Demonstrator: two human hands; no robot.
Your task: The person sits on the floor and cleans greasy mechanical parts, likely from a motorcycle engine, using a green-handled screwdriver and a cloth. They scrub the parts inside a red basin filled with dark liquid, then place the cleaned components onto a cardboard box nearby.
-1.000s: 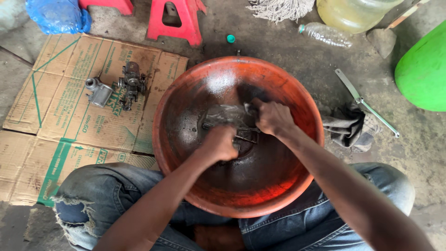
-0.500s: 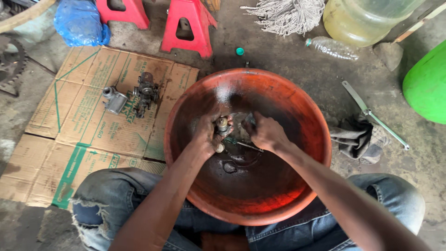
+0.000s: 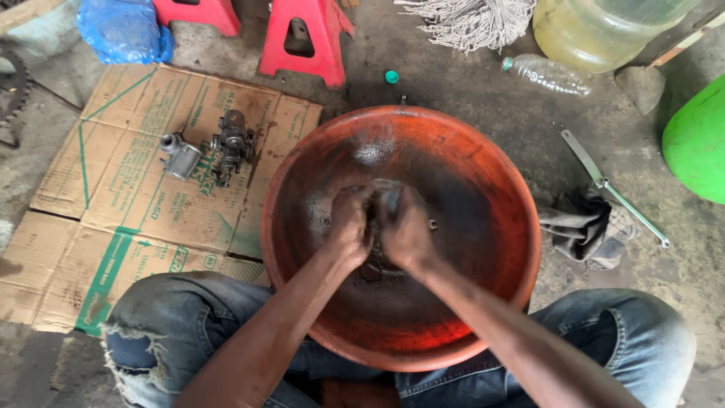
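Both hands are sitting in the middle of the orange basin (image 3: 483, 159), which is resting on the ground between the person's knees. The left hand (image 3: 349, 227) and the right hand (image 3: 404, 227) are pressing against each other, knuckles up, fingers curled in. They are closing around something small and dark between them; it is too hidden to tell what it is. The basin's inside is looking wet and black with grime, and a few small metal bits are lying on its bottom just beside the hands.

Left of the basin, a flattened cardboard sheet (image 3: 113, 189) is lying on the floor, its edge running under the basin's rim. On it, well apart from the hands, a small grey cylinder part (image 3: 180, 156) and a darker carburettor-like part (image 3: 231, 145) are lying just beside each other.

Beyond the basin, two red stools (image 3: 306, 38) are standing, with a blue bag (image 3: 121, 30) further left of them. A green cap (image 3: 391, 76) is lying near the basin's far rim. Further beyond, to the right, a mop head (image 3: 468, 19), a clear bottle (image 3: 547, 74) on its side and a big yellowish jug (image 3: 596, 30) are sitting.

Right of the basin, a dark rag (image 3: 578, 223) is lying crumpled near the rim, with a long wrench (image 3: 612, 185) partly resting on it. A green container (image 3: 698, 140) is showing at the far right.
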